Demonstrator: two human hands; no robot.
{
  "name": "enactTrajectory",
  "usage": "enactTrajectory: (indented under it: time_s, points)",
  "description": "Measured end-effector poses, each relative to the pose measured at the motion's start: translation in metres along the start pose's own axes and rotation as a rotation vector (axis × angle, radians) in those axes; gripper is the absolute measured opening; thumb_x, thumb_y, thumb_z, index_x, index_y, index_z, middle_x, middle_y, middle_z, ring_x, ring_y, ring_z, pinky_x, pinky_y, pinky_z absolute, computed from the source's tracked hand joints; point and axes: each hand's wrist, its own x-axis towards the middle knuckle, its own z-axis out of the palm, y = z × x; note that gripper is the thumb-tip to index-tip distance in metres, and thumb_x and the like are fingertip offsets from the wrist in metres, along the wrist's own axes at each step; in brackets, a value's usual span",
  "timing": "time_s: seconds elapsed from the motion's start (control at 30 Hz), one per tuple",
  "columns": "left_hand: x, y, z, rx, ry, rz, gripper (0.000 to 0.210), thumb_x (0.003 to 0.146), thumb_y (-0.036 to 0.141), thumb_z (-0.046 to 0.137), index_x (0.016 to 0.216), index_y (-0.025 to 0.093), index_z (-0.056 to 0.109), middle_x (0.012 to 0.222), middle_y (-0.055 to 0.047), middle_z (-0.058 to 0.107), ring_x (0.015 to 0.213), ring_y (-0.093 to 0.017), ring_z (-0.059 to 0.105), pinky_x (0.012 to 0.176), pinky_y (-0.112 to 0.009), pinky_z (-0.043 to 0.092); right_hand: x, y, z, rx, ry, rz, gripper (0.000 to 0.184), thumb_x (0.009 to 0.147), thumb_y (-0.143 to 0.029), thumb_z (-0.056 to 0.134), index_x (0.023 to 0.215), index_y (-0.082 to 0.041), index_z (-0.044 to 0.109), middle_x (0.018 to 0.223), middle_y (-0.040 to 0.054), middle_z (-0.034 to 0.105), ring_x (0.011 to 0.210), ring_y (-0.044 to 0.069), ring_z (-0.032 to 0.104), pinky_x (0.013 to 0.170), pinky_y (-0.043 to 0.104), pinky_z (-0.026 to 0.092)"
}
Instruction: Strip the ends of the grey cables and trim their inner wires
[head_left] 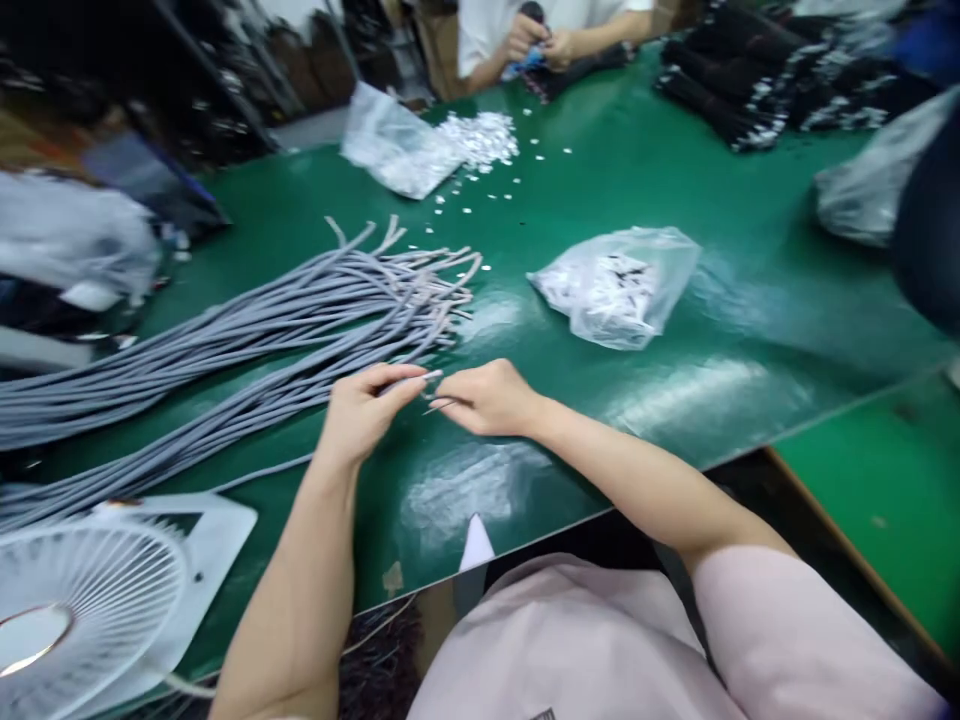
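Note:
My left hand (pixel 358 412) is closed in a pinch on the end of a grey cord, just above the table. A single grey cord (pixel 262 472) trails from behind my left wrist toward the lower left. At the fingertips shows a small white tip (pixel 433 375). My right hand (pixel 491 398) is closed close beside it, gripping a thin, dark, pointed tool (pixel 442 403); its exact kind is too small to tell. Left of my hands lie bundles of grey cords (pixel 247 310), their pale ends near my fingers.
A clear bag of small white pieces (pixel 619 290) lies right of centre. Farther back is another bag (pixel 401 145) with white bits (pixel 480 140) spilled around it. A white fan (pixel 97 600) stands lower left. Across the table, a person's hands (pixel 536 45) work near black bundles (pixel 750 85).

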Motion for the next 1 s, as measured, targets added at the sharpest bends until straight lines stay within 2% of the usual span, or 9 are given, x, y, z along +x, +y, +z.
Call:
enactTrajectory:
  time_s: [0.1,0.17,0.23,0.33,0.53,0.6,0.7,0.83,1.0]
  points:
    - [0.001,0.002,-0.001,0.000,-0.014,-0.020,0.028,0.068,0.038,0.074,0.084,0.015,0.074,0.077,-0.004,0.070,0.069,-0.015,0.060,0.066,-0.027,0.047,-0.001,0.007,-0.007,0.177,0.231,0.031,0.021,0.088,-0.029,0.050,0.086,-0.015,0.066,0.074,0.0019,0.068,0.057,0.008,0.054,0.058,0.021,0.036]
    - [0.001,0.003,-0.001,-0.009,-0.029,-0.034,0.029,0.067,0.037,0.074,0.082,0.013,0.073,0.072,-0.004,0.069,0.063,-0.013,0.057,0.061,-0.024,0.044,0.000,0.009,-0.006,0.239,0.272,0.058,0.020,0.086,-0.029,0.054,0.092,-0.015,0.066,0.072,0.0008,0.067,0.052,0.007,0.049,0.055,0.021,0.035]
    - [0.000,0.005,-0.001,-0.015,-0.045,-0.026,0.027,0.067,0.036,0.074,0.081,0.013,0.072,0.071,-0.003,0.068,0.061,-0.011,0.054,0.059,-0.023,0.041,0.000,0.010,-0.002,0.266,0.239,0.085,0.019,0.084,-0.029,0.057,0.094,-0.015,0.066,0.071,-0.0001,0.065,0.050,0.007,0.046,0.054,0.021,0.034]
    - [-0.002,0.005,-0.002,0.006,-0.077,0.001,0.023,0.067,0.033,0.073,0.079,0.013,0.072,0.069,-0.002,0.067,0.059,-0.010,0.052,0.058,-0.022,0.040,0.002,0.007,0.002,0.305,0.151,0.144,0.014,0.085,-0.026,0.055,0.086,-0.015,0.065,0.067,-0.0012,0.061,0.051,0.007,0.044,0.055,0.021,0.033]
    - [-0.001,0.003,0.003,0.046,-0.075,0.031,0.020,0.065,0.033,0.074,0.068,0.013,0.068,0.066,-0.001,0.065,0.061,-0.011,0.053,0.059,-0.023,0.040,0.006,-0.003,-0.005,0.581,0.089,0.348,0.017,0.083,-0.027,0.055,0.072,-0.014,0.058,0.055,-0.0057,0.041,0.050,0.006,0.034,0.051,0.020,0.029]
    - [-0.001,0.002,0.004,0.030,-0.077,0.020,0.021,0.066,0.032,0.074,0.067,0.013,0.066,0.064,0.000,0.062,0.059,-0.010,0.050,0.058,-0.023,0.038,0.007,-0.002,-0.005,0.691,0.109,0.391,0.020,0.081,-0.031,0.057,0.072,-0.014,0.059,0.055,-0.0055,0.042,0.050,0.006,0.033,0.050,0.020,0.028]
    - [-0.001,0.003,0.002,-0.061,-0.111,0.000,0.019,0.066,0.026,0.072,0.077,0.013,0.063,0.060,0.004,0.053,0.054,-0.006,0.043,0.054,-0.020,0.034,0.010,0.003,-0.001,0.818,0.155,0.448,0.027,0.075,-0.038,0.066,0.086,-0.013,0.063,0.066,-0.0027,0.052,0.052,0.006,0.037,0.051,0.021,0.031]
    - [-0.001,0.001,-0.003,-0.220,-0.173,0.005,0.040,0.065,0.014,0.069,0.102,0.015,0.054,0.057,0.009,0.040,0.050,-0.005,0.037,0.050,-0.018,0.030,0.013,0.004,0.010,0.729,0.132,0.406,0.040,0.068,-0.035,0.073,0.102,-0.015,0.066,0.081,-0.0006,0.055,0.052,0.005,0.038,0.052,0.022,0.034]
    - [-0.001,-0.001,-0.006,-0.258,-0.270,0.028,0.048,0.066,0.012,0.068,0.112,0.016,0.052,0.063,0.007,0.045,0.056,-0.006,0.041,0.054,-0.019,0.032,0.012,-0.004,0.021,0.620,0.138,0.286,0.020,0.083,-0.031,0.057,0.088,-0.015,0.069,0.069,-0.0005,0.054,0.060,0.009,0.046,0.058,0.022,0.036]
